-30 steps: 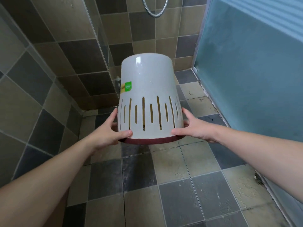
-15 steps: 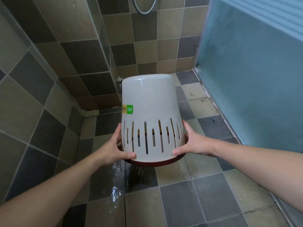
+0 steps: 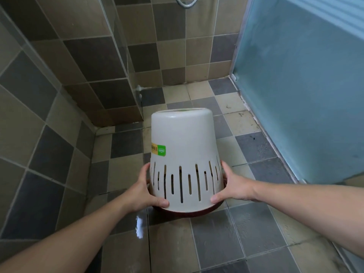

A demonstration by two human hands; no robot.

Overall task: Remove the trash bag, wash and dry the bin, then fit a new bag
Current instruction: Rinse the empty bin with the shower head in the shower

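A white plastic bin point(image 3: 183, 146) with vertical slots, a dark red rim and a green and yellow sticker is upside down, its flat base on top. I hold it low above the wet tiled floor point(image 3: 214, 235). My left hand point(image 3: 142, 191) grips the left side near the rim, thumb across the front. My right hand point(image 3: 232, 187) grips the right side the same way. No bag shows on the bin. Its inside is hidden.
A glass shower partition point(image 3: 118, 62) stands at the back left against tiled walls. A frosted blue door point(image 3: 299, 91) closes off the right. A metal shower hose point(image 3: 185, 2) loops at the top. A water film glistens on the floor below the bin.
The upturned bin has come down from chest height to just above the floor, both hands still on its rim end. Wet patches now show on the tiles beneath it.
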